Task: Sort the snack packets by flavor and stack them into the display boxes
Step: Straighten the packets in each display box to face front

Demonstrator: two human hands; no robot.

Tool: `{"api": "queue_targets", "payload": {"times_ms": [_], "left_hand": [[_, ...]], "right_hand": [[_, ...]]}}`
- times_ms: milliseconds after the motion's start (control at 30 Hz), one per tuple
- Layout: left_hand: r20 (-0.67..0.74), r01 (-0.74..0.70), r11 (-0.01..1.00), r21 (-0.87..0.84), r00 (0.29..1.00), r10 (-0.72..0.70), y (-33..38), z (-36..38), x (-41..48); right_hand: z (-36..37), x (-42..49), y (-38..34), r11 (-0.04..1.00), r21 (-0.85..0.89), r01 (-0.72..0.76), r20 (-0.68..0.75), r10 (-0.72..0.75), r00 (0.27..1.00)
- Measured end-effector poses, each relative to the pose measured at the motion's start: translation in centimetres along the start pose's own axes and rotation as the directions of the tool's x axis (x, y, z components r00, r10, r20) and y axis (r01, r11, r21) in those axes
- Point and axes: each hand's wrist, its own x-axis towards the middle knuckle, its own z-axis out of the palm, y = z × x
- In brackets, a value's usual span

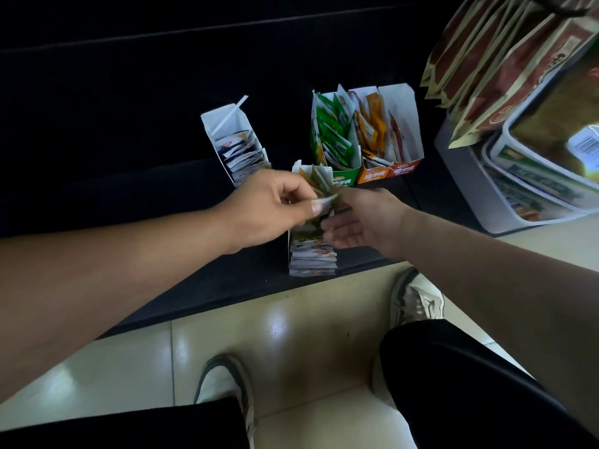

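Stacking step: left hand fingers pinch a greenish packet above the near display box, right hand fingers loosely open beside them; next probably lowering it flat.

glossy floor tiles, white card display boxes

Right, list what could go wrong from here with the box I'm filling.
1. The near display box sits by the black surface's edge, so a nudge from the right hand could tip it onto the floor.
2. Its stacked packets lie uneven. The greenish packet that the left hand pinches may slip out or knock others loose.
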Motion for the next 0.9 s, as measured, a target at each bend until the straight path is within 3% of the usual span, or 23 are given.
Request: {"api": "queue_targets", "payload": {"times_ms": [167,267,333,467,567,733,833,900], "left_hand": [[0.193,0.119,0.991,-0.056,0.975,-0.106,-0.1,-1.3,-2.2],[0.109,0.228,0.961,-0.158,0.971,-0.212,-0.8,-1.4,-2.4],[0.029,0.274,0.953,-0.129,0.962,-0.273,-1.4,-1.3,-1.9],[0.087,0.341,0.932,-0.12,0.939,-0.333,-2.1,-0.6,-0.6],[0.099,0.322,0.944,-0.071,0.944,-0.314,-1.7,-0.2,0.5],[0.1,0.325,0.946,0.009,0.941,-0.324,-1.4,0.2,1.9],[0.065,0.3,0.954,0.017,0.951,-0.301,-1.1,0.5,2.3],[0.014,0.266,0.964,0.026,0.964,-0.267,-1.0,0.4,2.6]], "right_hand": [[0.7,-0.4,-0.2,0.997,0.074,-0.024,0.042,0.021,0.999],[0.8,-1.0,-0.2,0.998,0.062,-0.03,0.066,0.026,0.997],[0.4,-1.6,0.0,0.999,-0.005,0.037,0.04,-0.037,0.999],[-0.3,-2.1,0.3,0.987,-0.023,0.159,-0.042,-0.159,0.986],[-0.5,-1.6,-0.1,0.968,0.055,0.245,-0.085,-0.24,0.967],[-0.2,-0.9,-0.8,0.91,-0.059,0.41,-0.2,-0.413,0.888],[-0.1,-0.6,-0.4,0.901,-0.04,0.432,-0.145,-0.433,0.89],[-0.2,-0.6,0.4,0.889,-0.117,0.444,-0.069,-0.453,0.889]]}}
